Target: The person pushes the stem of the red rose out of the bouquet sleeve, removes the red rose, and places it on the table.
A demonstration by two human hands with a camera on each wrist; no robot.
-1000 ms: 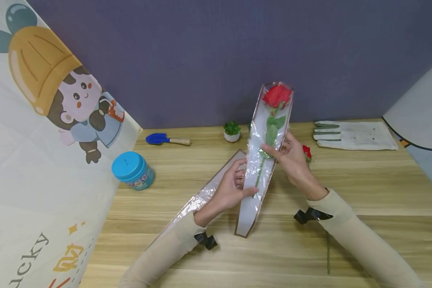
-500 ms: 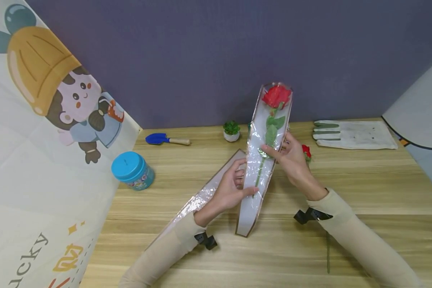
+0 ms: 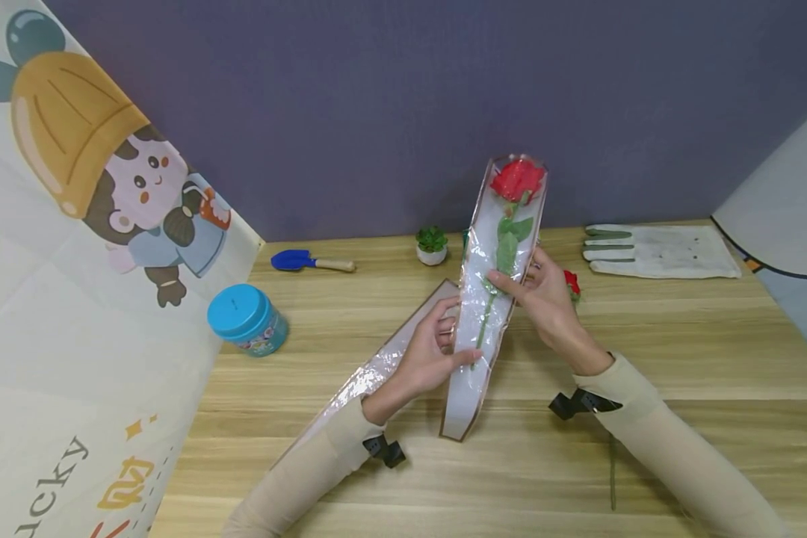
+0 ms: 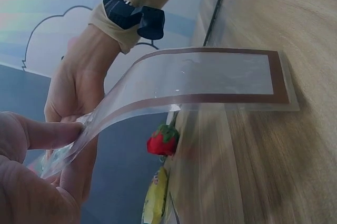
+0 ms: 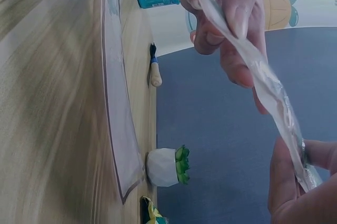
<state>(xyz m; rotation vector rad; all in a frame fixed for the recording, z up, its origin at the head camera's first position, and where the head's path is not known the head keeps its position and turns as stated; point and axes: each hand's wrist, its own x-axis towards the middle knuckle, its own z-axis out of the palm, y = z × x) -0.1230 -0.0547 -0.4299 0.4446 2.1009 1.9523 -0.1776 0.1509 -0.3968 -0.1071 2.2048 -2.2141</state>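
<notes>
From the head view we look forward and down over the table [image 3: 679, 359] toward the back wall. Our left wrist view sits close and sideways along the tabletop; our right wrist view likewise. All three share the sleeve [image 3: 474, 329] [image 4: 210, 79] [image 5: 253, 60]; the potted plant [image 3: 433, 245] [image 5: 167, 166] shows in two.

Left hand [image 3: 429, 353] and right hand [image 3: 548, 302]: bare, no gloves or rings visible. Both forearms are covered by long, close-fitting beige sleeves, left [image 3: 296, 474] and right [image 3: 679, 441], ending at the wrist. A black strap with a small black mount sits at each cuff, left [image 3: 385, 450] and right [image 3: 581, 403].
</notes>
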